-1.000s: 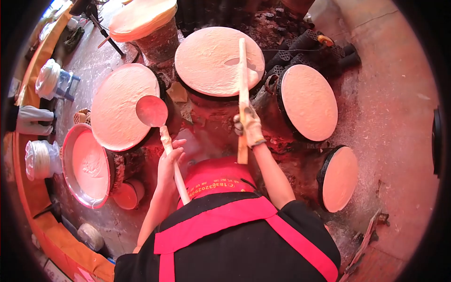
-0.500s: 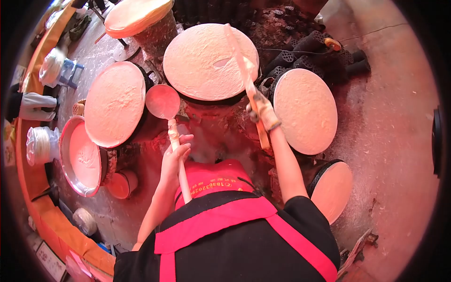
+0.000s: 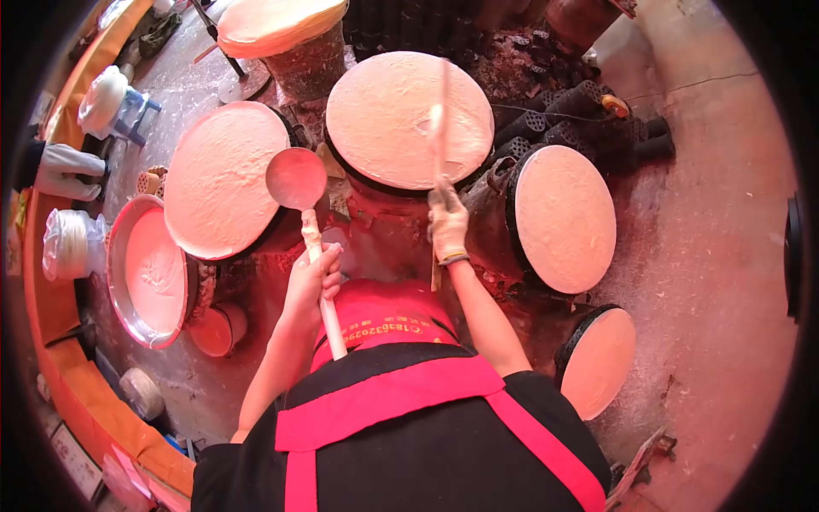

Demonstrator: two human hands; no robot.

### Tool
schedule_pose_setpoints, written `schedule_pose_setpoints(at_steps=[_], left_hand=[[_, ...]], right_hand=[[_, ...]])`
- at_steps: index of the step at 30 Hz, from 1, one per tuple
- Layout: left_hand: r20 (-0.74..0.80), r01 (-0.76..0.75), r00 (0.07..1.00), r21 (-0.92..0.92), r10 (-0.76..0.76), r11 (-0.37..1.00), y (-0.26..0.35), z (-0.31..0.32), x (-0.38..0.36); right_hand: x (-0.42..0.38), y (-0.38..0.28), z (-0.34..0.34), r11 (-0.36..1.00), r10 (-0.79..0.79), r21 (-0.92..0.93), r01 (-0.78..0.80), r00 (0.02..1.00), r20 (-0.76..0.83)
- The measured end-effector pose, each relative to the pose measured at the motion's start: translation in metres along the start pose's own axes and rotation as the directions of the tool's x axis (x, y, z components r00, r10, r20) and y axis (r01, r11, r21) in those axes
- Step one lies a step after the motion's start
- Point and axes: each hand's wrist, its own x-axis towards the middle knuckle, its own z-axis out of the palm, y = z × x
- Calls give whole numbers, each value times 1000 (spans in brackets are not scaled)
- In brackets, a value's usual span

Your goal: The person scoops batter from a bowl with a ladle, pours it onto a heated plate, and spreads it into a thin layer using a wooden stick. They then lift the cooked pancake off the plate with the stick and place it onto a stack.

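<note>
My left hand point(image 3: 312, 275) grips the wooden handle of a round metal ladle point(image 3: 296, 178), whose bowl hangs between the left griddle point(image 3: 223, 177) and the middle griddle point(image 3: 409, 118). My right hand point(image 3: 447, 224), in a pale glove, holds a long flat wooden stick point(image 3: 440, 111) edge-on over the thin pancake on the middle griddle. That pancake has a small torn patch by the stick. A red and black apron covers my chest below.
Two more pancake-covered griddles sit at the right point(image 3: 565, 218) and lower right point(image 3: 596, 361). A metal basin of batter point(image 3: 150, 273) stands at left, a stack of finished pancakes point(image 3: 280, 23) at the top. Coal briquettes point(image 3: 570, 115) lie behind. Another person's white-gloved hand point(image 3: 66, 169) is at far left.
The stick swung from tilted left to nearly upright over the middle pancake, and my right hand shifted left. The ladle stayed almost in place. The view moved slightly.
</note>
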Motion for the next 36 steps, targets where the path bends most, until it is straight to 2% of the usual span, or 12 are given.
schedule_pose_setpoints(at_steps=[2,4,8,12,16,22,25,28,30,34,35,36], left_hand=[[21,14,1000,33,-15,999,5,0,3],[29,35,999,31,-36,999,9,0,1],[29,72,997,-15,-72,997,14,-6,4],[56,113,992,27,-114,993,8,-12,11],[133,132,981,77,-141,988,8,-12,18],[127,3,991,245,-35,970,19,7,70],[164,-85,986,361,26,929,30,27,115],[97,-102,994,604,54,790,25,55,161],[19,-116,991,612,132,782,4,73,182],[-67,67,997,408,-43,910,-16,105,175],[8,45,999,271,-49,961,-16,102,182],[182,300,943,-96,-279,949,6,97,177]], right_hand=[[-10,-46,17,981,189,4,-192,970,156],[-9,-78,2,952,307,-59,-302,944,119],[-25,-44,-14,974,199,143,-173,960,-195],[-27,-54,8,953,295,62,-295,955,15],[23,-62,-18,980,200,45,-196,970,-138],[-57,-77,-45,938,342,-119,-325,922,182],[-93,-62,-59,965,261,-57,-257,962,77],[-100,-42,-36,978,178,143,-152,967,-184],[-96,-36,-12,965,214,181,-188,966,-142],[-97,-30,15,853,357,342,-395,918,171],[-94,-31,11,771,419,400,-496,868,268],[-92,-46,10,803,455,314,-507,861,227]])
